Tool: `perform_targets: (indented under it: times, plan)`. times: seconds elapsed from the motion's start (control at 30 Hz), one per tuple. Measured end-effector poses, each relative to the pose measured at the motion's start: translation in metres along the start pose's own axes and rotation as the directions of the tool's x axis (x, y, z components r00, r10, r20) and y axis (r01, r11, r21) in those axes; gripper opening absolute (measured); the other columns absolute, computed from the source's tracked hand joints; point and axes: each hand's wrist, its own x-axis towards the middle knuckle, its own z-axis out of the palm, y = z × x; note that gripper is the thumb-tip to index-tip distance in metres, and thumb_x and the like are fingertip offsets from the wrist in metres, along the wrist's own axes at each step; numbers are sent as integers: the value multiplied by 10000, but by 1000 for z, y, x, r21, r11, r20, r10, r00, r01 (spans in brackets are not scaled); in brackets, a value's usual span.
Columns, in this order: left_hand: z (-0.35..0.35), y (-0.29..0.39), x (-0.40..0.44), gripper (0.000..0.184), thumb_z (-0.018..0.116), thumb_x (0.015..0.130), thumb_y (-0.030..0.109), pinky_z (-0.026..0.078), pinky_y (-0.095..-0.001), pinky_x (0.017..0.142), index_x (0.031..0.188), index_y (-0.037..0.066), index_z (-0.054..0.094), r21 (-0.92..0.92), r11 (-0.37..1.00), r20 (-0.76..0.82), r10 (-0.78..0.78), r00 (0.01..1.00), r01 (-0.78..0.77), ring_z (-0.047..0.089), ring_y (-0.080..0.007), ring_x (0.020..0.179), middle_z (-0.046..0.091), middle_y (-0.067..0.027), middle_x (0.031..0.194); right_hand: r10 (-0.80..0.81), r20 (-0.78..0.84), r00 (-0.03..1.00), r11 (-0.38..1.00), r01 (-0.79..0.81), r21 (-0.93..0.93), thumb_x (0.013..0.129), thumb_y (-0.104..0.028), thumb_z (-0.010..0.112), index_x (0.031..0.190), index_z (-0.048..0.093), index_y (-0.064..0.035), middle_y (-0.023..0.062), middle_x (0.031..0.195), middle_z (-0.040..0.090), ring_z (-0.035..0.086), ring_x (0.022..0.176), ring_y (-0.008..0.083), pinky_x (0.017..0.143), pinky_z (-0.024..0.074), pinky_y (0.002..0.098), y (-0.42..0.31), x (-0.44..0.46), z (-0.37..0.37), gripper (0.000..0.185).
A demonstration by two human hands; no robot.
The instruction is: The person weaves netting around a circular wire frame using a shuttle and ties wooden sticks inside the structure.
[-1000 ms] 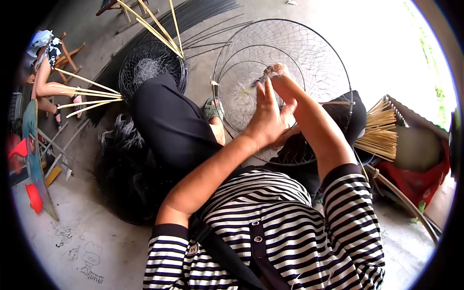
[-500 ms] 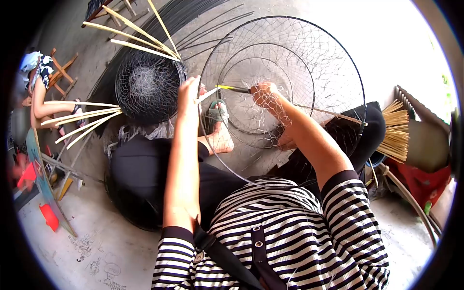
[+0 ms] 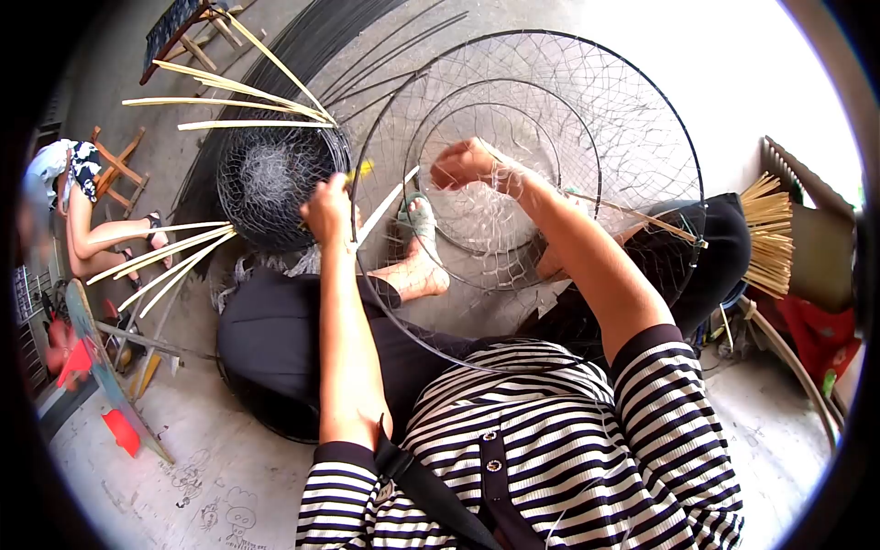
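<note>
My left hand (image 3: 328, 211) is closed beside the left rim of a large black wire hoop (image 3: 541, 31). At its fingertips is a slim yellow-tipped tool (image 3: 365, 169), mostly hidden. A pale flat stick (image 3: 387, 207) slants up from the rim just right of this hand. Fine netting (image 3: 632, 119) hangs from the hoop around smaller inner rings, over my lap. My right hand (image 3: 466, 167) is within the hoop's outline, fingers curled and blurred, with loose mesh about the wrist. What it pinches does not show. Another thin stick (image 3: 642, 217) crosses to the right rim.
A finished-looking netted trap (image 3: 275, 188) with pale sticks fanned out stands left. Black rods (image 3: 312, 55) lie behind it. Bundled sticks (image 3: 768, 234) stand by my right knee. A person (image 3: 87, 215) sits at far left, near a skateboard (image 3: 105, 367) and a stool (image 3: 179, 41).
My hands have moved apart. The yellow-tipped tool, earlier stretching from my right hand towards the left, is now by my left fingertips. My left hand went lower left.
</note>
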Motion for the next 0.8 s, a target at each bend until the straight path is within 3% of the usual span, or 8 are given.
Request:
perform_targets:
  times: [0.1, 0.27, 0.3, 0.4, 0.53, 0.6, 0.7, 0.8]
  plan:
    - [43, -25, -21, 138, 537, 831, 264, 365, -433, 747, 875, 177, 635, 112, 986, -65, 135, 989, -127, 586, -268, 789, 606, -90, 811, -150, -45, 988, 557, 47, -829, 814, -157, 555, 1135, 586, -83, 167, 1000, 644, 613, 929, 340, 819, 505, 400, 6, 0, 22, 330]
    - [66, 13, -23, 209, 482, 856, 170, 438, -381, 620, 895, 63, 656, -189, 859, -288, 415, 863, -477, 576, -303, 657, 609, -147, 720, -346, 46, 937, 382, 185, -905, 766, -201, 632, 1148, 531, -48, 138, 1121, 586, 544, 1079, 272, 889, 453, 375, 14, 8, 56, 423]
    - [49, 45, -28, 210, 463, 870, 130, 451, -356, 591, 922, 52, 651, -484, 868, 9, 130, 991, -110, 577, -277, 615, 624, -164, 747, -277, 29, 960, 351, 129, -927, 745, -246, 674, 1111, 546, -70, 122, 1112, 592, 540, 1088, 268, 884, 446, 377, 3, 3, 65, 426]
    - [2, 79, -48, 147, 508, 831, 81, 463, -408, 693, 915, 12, 606, -735, 675, 148, 259, 955, -69, 595, -332, 824, 626, -189, 862, -157, 80, 984, 128, 101, -987, 814, -222, 584, 932, 644, -79, 93, 910, 664, 643, 851, 218, 692, 505, 331, -14, -4, 73, 195]
    - [0, 55, -77, 192, 442, 876, 150, 477, -411, 695, 924, 76, 612, 412, 799, 87, 443, 892, -437, 585, -277, 940, 592, -115, 1045, -27, 174, 984, -27, 173, -985, 838, -199, 551, 841, 677, -94, 69, 806, 678, 661, 747, 203, 569, 498, 328, -69, -59, 63, 165]
    - [-51, 65, -114, 239, 506, 853, 207, 447, -371, 816, 1028, 65, 586, -26, 824, 578, 474, 665, -566, 561, -271, 1015, 579, -135, 1090, -6, 185, 983, -76, 184, -980, 844, -188, 542, 850, 677, -91, 77, 801, 674, 660, 750, 204, 569, 500, 327, -91, -88, 53, 166]
    - [-120, 91, -173, 575, 588, 868, 301, 325, -286, 1033, 1335, 20, 404, -745, 644, 624, 765, 156, -176, 463, -240, 1210, 495, -147, 1305, 22, 231, 973, -164, 232, -959, 850, -155, 528, 850, 675, -80, 105, 776, 662, 658, 741, 218, 576, 507, 328, -121, -147, 28, 164]
    - [-123, 114, -207, 395, 478, 951, 233, 398, -321, 984, 1288, 34, 427, -878, 232, 416, 801, 430, 418, 519, -218, 1148, 563, -112, 1197, -46, 67, 997, 118, 72, -990, 814, -123, 567, 846, 665, -41, 127, 746, 648, 656, 728, 236, 580, 506, 377, -154, -197, 1, 132]
